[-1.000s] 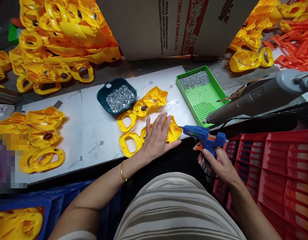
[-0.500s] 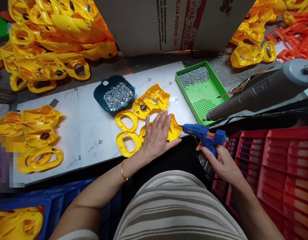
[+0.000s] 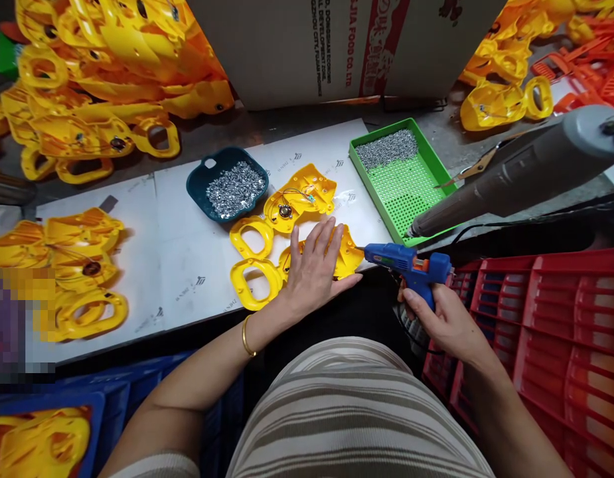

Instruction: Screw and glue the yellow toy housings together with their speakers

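Observation:
My right hand [image 3: 443, 322] is wrapped round the handle of a blue glue gun [image 3: 399, 260]. The gun's nozzle points left and meets the right end of a yellow plastic shell half [image 3: 350, 252]. Spread flat over the middle of that shell is my left hand [image 3: 314, 269], fingers extended, hiding much of it. The shell's ring-shaped handle [image 3: 257, 284] shows left of the hand. Just behind lies a second yellow shell half [image 3: 304, 199], with thin wires and a round dark part inside it.
A dark teal bowl [image 3: 227, 184] and a green tray [image 3: 411, 179] hold small metal screws. A grey electric screwdriver [image 3: 510, 172] slants in from the right. Yellow shells [image 3: 82, 242] lie at left; a red crate [image 3: 545, 345] stands at right, a carton [image 3: 346, 53] behind.
Hardly anything differs. Both hands and the glue gun stay in the same place, and the view has shifted very slightly.

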The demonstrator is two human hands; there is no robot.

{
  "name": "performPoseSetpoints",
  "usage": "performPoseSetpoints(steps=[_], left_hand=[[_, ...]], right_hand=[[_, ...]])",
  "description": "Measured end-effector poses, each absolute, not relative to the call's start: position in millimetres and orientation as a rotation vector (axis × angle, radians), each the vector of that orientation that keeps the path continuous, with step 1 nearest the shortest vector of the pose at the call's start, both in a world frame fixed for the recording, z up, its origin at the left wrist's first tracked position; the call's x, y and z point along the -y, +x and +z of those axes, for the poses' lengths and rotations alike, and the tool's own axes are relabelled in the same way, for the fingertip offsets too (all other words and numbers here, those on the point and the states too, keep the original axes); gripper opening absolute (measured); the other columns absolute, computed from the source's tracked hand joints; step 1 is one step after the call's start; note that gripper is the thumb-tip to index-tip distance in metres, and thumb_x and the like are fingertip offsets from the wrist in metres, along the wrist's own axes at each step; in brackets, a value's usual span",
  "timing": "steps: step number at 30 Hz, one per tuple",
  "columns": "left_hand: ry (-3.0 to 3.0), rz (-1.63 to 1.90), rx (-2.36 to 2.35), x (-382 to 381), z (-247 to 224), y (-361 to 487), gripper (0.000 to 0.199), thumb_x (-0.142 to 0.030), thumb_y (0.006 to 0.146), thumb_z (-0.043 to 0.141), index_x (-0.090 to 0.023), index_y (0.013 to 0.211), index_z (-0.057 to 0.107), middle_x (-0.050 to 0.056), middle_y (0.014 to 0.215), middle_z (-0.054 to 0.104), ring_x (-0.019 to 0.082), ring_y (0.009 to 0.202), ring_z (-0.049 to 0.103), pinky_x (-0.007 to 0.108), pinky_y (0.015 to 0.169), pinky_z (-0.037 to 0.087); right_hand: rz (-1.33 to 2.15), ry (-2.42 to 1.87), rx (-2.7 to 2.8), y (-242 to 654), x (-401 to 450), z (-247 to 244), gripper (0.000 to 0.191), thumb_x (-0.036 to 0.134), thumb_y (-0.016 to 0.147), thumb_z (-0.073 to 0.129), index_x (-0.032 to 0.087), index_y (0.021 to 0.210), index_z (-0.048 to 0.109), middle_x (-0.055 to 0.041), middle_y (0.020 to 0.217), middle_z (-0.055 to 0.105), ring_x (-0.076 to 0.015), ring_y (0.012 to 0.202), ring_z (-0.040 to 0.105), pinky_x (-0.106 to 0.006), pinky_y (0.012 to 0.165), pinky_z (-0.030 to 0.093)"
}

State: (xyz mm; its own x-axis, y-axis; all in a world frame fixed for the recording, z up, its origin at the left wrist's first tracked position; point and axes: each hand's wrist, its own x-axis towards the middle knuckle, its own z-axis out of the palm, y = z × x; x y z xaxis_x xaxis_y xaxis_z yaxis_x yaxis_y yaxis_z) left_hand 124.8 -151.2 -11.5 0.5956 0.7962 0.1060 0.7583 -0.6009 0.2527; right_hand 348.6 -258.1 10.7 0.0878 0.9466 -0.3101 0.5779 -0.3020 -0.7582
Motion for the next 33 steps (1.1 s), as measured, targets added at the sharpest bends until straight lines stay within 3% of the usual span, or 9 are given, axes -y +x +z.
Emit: performPoseSetpoints(steps=[11, 15, 19, 23, 27, 30, 33], left_hand=[[2.654, 0.312, -1.302, 151, -12, 124, 0.086, -0.062, 0.084, 0.058, -0.011, 0.148, 0.034, 0.02, 0.153, 0.037, 0.034, 0.14, 0.035, 0.058, 0.119, 0.002], [2.631, 0.327, -1.295, 149, -13, 121, 0.088, -0.061, 0.082, 0.061, -0.012, 0.149, 0.032, 0.019, 0.153, 0.038, 0.034, 0.14, 0.035, 0.057, 0.119, 0.002], [2.638, 0.339, -1.245, 151, -13, 113, 0.089, -0.061, 0.082, 0.062, -0.014, 0.15, 0.03, 0.018, 0.152, 0.039, 0.034, 0.139, 0.034, 0.057, 0.119, 0.0], [2.665, 0.408, -1.186, 142, -10, 104, 0.087, -0.068, 0.081, 0.059, -0.016, 0.147, 0.036, 0.018, 0.148, 0.044, 0.035, 0.137, 0.037, 0.059, 0.118, 0.007], [2.628, 0.656, -1.356, 100, -6, 106, 0.072, -0.063, 0.088, 0.052, -0.019, 0.144, 0.04, 0.018, 0.15, 0.04, 0.036, 0.14, 0.032, 0.056, 0.115, 0.021], [2.552, 0.631, -1.481, 61, -6, 115, 0.081, -0.066, 0.084, 0.055, -0.019, 0.146, 0.033, 0.022, 0.152, 0.032, 0.043, 0.143, 0.023, 0.061, 0.114, 0.022], [2.553, 0.495, -1.439, 38, -11, 121, 0.089, -0.065, 0.078, 0.065, -0.018, 0.146, 0.03, 0.023, 0.148, 0.037, 0.046, 0.139, 0.029, 0.065, 0.113, 0.019]], right_hand=[[1.13, -1.972, 1.461, 349, 261, 19, 0.039, 0.056, 0.09, 0.046, 0.021, 0.075, 0.051, -0.0001, 0.057, 0.053, -0.0132, 0.048, 0.045, -0.028, 0.047, 0.034], [1.447, -1.737, 1.208, 352, 260, 24, 0.039, 0.057, 0.089, 0.05, 0.019, 0.085, 0.057, -0.0012, 0.059, 0.057, -0.0125, 0.05, 0.048, -0.026, 0.046, 0.036], [1.77, -1.378, 0.908, 353, 257, 25, 0.039, 0.055, 0.091, 0.049, 0.017, 0.097, 0.057, 0.001, 0.057, 0.055, -0.006, 0.036, 0.029, -0.023, 0.036, 0.019], [1.545, -1.411, 0.981, 349, 248, 15, 0.036, 0.051, 0.093, 0.049, 0.017, 0.101, 0.06, -0.0018, 0.065, 0.059, -0.0082, 0.041, 0.039, -0.023, 0.038, 0.027], [1.187, -1.61, 1.238, 341, 227, 5, 0.036, 0.049, 0.091, 0.052, 0.017, 0.08, 0.064, -0.0057, 0.072, 0.062, -0.0093, 0.046, 0.045, -0.025, 0.042, 0.034], [1.023, -1.661, 1.385, 332, 208, 4, 0.038, 0.049, 0.091, 0.049, 0.018, 0.077, 0.066, -0.0083, 0.076, 0.066, -0.0142, 0.054, 0.055, -0.027, 0.046, 0.041], [0.91, -1.71, 1.457, 325, 192, 4, 0.036, 0.047, 0.091, 0.048, 0.018, 0.082, 0.066, -0.0108, 0.086, 0.07, -0.0197, 0.067, 0.063, -0.03, 0.055, 0.049]])
